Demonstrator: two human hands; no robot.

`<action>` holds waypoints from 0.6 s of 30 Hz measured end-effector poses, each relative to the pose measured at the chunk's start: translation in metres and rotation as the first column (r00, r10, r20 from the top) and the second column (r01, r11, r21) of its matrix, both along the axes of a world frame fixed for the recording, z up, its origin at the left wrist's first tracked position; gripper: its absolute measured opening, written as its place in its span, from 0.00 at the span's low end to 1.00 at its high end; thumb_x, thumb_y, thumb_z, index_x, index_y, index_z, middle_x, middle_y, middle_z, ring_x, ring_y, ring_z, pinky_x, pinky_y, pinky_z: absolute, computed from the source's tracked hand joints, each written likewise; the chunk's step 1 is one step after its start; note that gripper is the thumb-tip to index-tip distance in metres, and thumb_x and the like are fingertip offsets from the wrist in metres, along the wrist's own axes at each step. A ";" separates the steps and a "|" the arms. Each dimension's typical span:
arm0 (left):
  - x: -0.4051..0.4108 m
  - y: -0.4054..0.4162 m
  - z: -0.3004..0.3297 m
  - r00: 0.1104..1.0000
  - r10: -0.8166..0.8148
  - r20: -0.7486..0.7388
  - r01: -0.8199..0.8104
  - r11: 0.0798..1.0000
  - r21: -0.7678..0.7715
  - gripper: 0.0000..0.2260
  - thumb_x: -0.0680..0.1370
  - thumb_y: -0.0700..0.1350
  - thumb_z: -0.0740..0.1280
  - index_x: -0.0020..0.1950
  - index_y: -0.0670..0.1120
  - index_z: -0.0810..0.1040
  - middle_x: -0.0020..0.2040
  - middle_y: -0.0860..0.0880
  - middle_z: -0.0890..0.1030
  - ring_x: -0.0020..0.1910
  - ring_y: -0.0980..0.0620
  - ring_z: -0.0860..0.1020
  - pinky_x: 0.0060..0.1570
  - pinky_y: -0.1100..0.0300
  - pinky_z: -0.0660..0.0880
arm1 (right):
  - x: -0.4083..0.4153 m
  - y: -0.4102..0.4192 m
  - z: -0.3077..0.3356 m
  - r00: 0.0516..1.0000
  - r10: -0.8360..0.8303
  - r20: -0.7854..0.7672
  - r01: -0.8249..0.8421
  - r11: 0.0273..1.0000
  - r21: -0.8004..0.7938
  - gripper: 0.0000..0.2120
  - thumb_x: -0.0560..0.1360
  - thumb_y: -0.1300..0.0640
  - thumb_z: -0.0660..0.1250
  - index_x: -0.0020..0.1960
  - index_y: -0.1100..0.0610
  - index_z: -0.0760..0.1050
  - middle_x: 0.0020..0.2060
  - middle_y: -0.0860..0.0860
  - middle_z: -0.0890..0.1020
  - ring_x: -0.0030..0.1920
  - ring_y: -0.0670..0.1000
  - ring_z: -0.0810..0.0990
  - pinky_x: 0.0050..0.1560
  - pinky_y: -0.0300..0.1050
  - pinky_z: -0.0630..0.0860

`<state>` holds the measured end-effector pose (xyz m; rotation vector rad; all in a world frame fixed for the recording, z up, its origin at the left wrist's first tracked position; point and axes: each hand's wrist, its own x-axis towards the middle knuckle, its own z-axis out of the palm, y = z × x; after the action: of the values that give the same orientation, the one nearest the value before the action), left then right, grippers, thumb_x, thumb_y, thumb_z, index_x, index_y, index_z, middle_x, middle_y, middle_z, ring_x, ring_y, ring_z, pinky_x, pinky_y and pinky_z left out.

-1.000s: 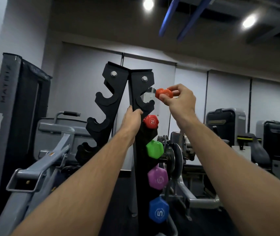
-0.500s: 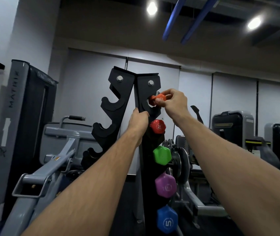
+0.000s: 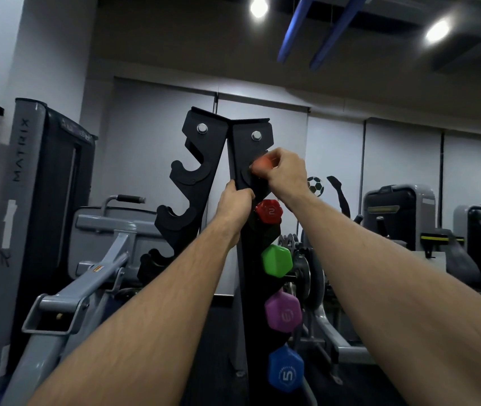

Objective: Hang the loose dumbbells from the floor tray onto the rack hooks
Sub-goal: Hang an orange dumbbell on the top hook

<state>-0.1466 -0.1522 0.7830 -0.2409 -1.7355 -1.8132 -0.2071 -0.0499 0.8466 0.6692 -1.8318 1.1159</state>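
While our left hand point(image 3: 235, 200) grips the rack point(image 3: 245, 159) edge to steady it, our right hand point(image 3: 284, 171) pinches the orange dumbbell point(image 3: 260, 164) at the top hook, at twelve o'clock above the red dumbbell point(image 3: 269, 211), to seat it.

Right hand point(image 3: 284, 171) pinches an orange dumbbell point(image 3: 261, 164) at the black rack's point(image 3: 251, 148) top hook; left hand point(image 3: 235, 205) grips the rack's edge.

Dim room lit by 2 glaring ceiling lights point(image 3: 258, 7), edges bowed, orange dumbbell point(image 3: 262, 164) motion-blurred.
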 end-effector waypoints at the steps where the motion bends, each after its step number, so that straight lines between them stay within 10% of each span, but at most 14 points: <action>1: 0.001 0.000 0.000 1.000 -0.004 -0.003 0.004 1.000 -0.004 0.20 0.77 0.37 0.60 0.67 0.49 0.74 0.54 0.45 0.83 0.45 0.50 0.80 0.36 0.59 0.72 | 0.000 -0.001 0.002 1.000 0.002 0.009 -0.002 1.000 0.012 0.16 0.73 0.51 0.79 0.57 0.55 0.81 0.51 0.50 0.84 0.54 0.53 0.82 0.59 0.50 0.80; 18: 0.000 0.002 -0.004 1.000 -0.010 -0.016 0.010 1.000 -0.021 0.21 0.77 0.38 0.62 0.68 0.52 0.74 0.53 0.45 0.84 0.43 0.49 0.81 0.38 0.58 0.76 | -0.018 0.019 -0.002 0.921 0.317 0.228 -0.348 0.931 0.112 0.20 0.79 0.50 0.72 0.67 0.56 0.74 0.61 0.57 0.81 0.61 0.54 0.81 0.51 0.39 0.76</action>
<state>-0.1471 -0.1501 0.7788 -0.2720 -1.7456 -1.7963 -0.2251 -0.0309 0.8450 1.0174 -2.0441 1.3169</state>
